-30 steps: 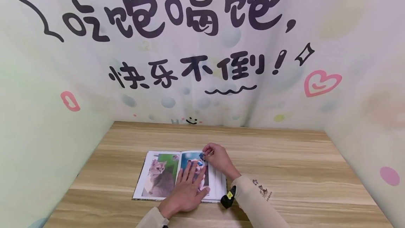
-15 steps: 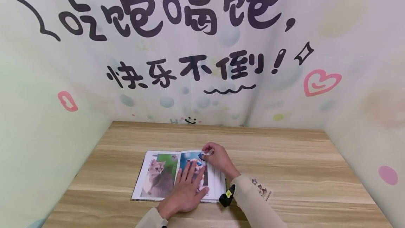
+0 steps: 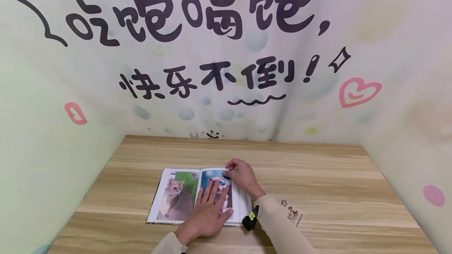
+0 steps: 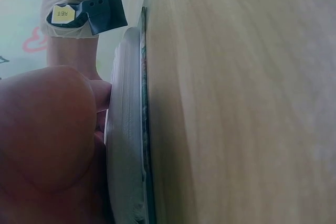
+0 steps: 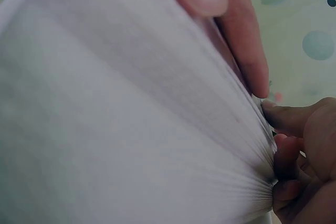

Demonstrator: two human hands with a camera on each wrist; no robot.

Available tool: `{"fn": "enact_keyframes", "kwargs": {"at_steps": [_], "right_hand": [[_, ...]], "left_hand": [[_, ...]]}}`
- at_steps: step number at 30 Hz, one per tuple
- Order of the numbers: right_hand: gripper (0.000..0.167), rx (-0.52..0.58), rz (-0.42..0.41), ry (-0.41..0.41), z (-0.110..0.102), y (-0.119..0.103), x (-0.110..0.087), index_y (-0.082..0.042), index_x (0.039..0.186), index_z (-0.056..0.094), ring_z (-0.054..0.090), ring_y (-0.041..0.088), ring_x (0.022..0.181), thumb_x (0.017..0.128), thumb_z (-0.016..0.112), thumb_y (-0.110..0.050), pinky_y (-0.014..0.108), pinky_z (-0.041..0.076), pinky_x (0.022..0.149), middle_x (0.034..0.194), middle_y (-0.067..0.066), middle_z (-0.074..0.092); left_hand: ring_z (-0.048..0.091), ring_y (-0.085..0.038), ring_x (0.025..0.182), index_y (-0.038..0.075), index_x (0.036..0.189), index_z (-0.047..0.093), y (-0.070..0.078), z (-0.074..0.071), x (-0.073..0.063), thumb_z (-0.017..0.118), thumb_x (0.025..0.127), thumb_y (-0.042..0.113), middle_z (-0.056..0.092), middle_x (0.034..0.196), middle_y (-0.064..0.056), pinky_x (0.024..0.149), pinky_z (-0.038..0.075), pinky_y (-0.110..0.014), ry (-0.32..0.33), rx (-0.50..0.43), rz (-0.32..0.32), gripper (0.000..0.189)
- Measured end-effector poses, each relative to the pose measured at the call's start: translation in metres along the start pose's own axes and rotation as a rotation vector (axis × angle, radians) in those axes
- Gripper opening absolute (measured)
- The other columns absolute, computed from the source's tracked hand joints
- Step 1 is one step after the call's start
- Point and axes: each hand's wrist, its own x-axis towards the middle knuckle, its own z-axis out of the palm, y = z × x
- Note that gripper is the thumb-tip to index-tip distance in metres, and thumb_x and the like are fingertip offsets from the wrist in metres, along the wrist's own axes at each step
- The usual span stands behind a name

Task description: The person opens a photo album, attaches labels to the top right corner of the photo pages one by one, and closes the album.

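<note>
A photo album point(image 3: 154, 213) lies open on the wooden table, a cat photo point(image 3: 173, 197) on its left page and a photo of an animal in blue glasses point(image 3: 207, 175) on its right page. My left hand point(image 3: 210, 211) rests on the right page, fingers spread over the photo and partly hiding it. At that photo's upper right corner, my right hand point(image 3: 243, 175) pinches a small dark blue sticker point(image 3: 225, 175), mostly covered by the fingertips. The right wrist view has white album pages point(image 5: 115, 119) filling most of it, with fingers of both hands near their edge.
A clear sticker sheet point(image 3: 292, 213) with a star and a small cat lies right of the album, partly behind the right sleeve point(image 3: 279, 222). A black wrist camera point(image 3: 250, 222) hangs at that cuff. The printed wall point(image 3: 212, 120) stands behind the table point(image 3: 318, 175).
My right wrist has shifted slightly left and its black camera has turned a little. The fingertips have stayed at the photo's corner with the sticker. My left hand keeps its place on the page.
</note>
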Motion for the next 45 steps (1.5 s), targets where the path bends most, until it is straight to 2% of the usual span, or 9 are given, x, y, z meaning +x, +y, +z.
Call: {"fn": "enact_keyframes", "kwargs": {"at_steps": [3,7,16,21,25,31,37,42,45], "right_hand": [[0.012,0.007,0.012,-0.002,0.000,0.001,0.001,-0.012,0.090,0.067,0.051,0.013,0.071,0.086,0.078,-0.015,0.027,0.042,0.062,0.081,-0.001,0.061],[0.008,0.025,0.027,-0.005,0.000,0.001,0.001,-0.012,0.091,0.067,0.052,0.014,0.072,0.088,0.074,-0.008,0.026,0.043,0.063,0.082,-0.001,0.060],[0.013,0.059,-0.023,-0.003,-0.004,0.009,-0.003,-0.009,0.094,0.068,0.054,0.015,0.077,0.091,0.062,0.002,0.029,0.047,0.067,0.087,0.003,0.061],[0.015,0.045,-0.045,-0.035,-0.010,0.010,-0.006,-0.009,0.097,0.068,0.055,0.015,0.080,0.091,0.060,0.002,0.029,0.049,0.070,0.091,0.007,0.062],[0.014,0.031,-0.065,-0.064,-0.018,0.010,-0.009,-0.009,0.098,0.067,0.055,0.014,0.079,0.091,0.061,0.001,0.028,0.049,0.071,0.093,0.005,0.063],[0.009,-0.011,-0.064,-0.096,-0.032,0.007,-0.019,-0.010,0.100,0.066,0.056,0.016,0.081,0.094,0.063,-0.005,0.030,0.049,0.070,0.096,0.004,0.064],[0.009,-0.054,-0.058,-0.106,-0.045,0.008,-0.028,-0.011,0.103,0.066,0.056,0.016,0.085,0.095,0.064,-0.008,0.029,0.050,0.071,0.099,0.002,0.063],[0.013,-0.092,-0.113,-0.153,-0.054,0.015,-0.035,-0.009,0.106,0.066,0.057,0.017,0.088,0.093,0.067,-0.009,0.030,0.051,0.073,0.101,0.004,0.063],[0.019,-0.120,-0.164,-0.194,-0.059,0.019,-0.040,-0.007,0.110,0.065,0.057,0.020,0.093,0.092,0.069,-0.010,0.035,0.052,0.078,0.105,0.008,0.062]], "left_hand": [[-0.003,-0.040,0.151,0.014,0.159,0.022,0.004,-0.006,-0.002,0.039,0.103,0.049,0.000,0.165,-0.020,0.119,0.003,-0.062,-0.012,-0.016,0.005,0.068],[-0.003,-0.041,0.151,0.014,0.159,0.021,0.003,-0.006,-0.002,0.039,0.104,0.048,-0.001,0.165,-0.021,0.118,0.002,-0.063,-0.014,-0.020,0.013,0.068],[-0.002,-0.041,0.151,0.015,0.159,0.022,0.004,-0.007,-0.003,0.039,0.103,0.049,0.000,0.165,-0.020,0.118,0.004,-0.063,-0.011,-0.018,0.015,0.068],[-0.001,-0.044,0.150,0.012,0.158,0.024,0.003,-0.004,-0.003,0.042,0.103,0.046,0.003,0.164,-0.023,0.117,0.003,-0.065,0.014,-0.053,0.040,0.067],[-0.002,-0.043,0.151,0.014,0.158,0.023,0.002,-0.003,-0.002,0.041,0.103,0.047,0.001,0.165,-0.022,0.117,0.001,-0.066,0.001,-0.061,0.035,0.067],[-0.001,-0.041,0.151,0.015,0.158,0.024,0.004,-0.007,-0.002,0.040,0.103,0.048,0.002,0.165,-0.020,0.117,0.005,-0.065,-0.024,-0.027,0.012,0.067],[-0.002,-0.041,0.151,0.015,0.158,0.024,0.003,-0.007,-0.003,0.041,0.103,0.049,0.003,0.165,-0.020,0.117,0.003,-0.065,-0.013,-0.030,0.015,0.068],[-0.004,-0.042,0.151,0.015,0.159,0.022,0.000,-0.003,-0.003,0.041,0.103,0.050,0.001,0.165,-0.022,0.116,0.001,-0.067,0.005,-0.067,0.042,0.069],[-0.006,-0.040,0.151,0.016,0.159,0.020,-0.002,0.000,-0.002,0.039,0.103,0.052,0.000,0.165,-0.020,0.117,0.000,-0.066,0.011,-0.062,0.036,0.070]]}}
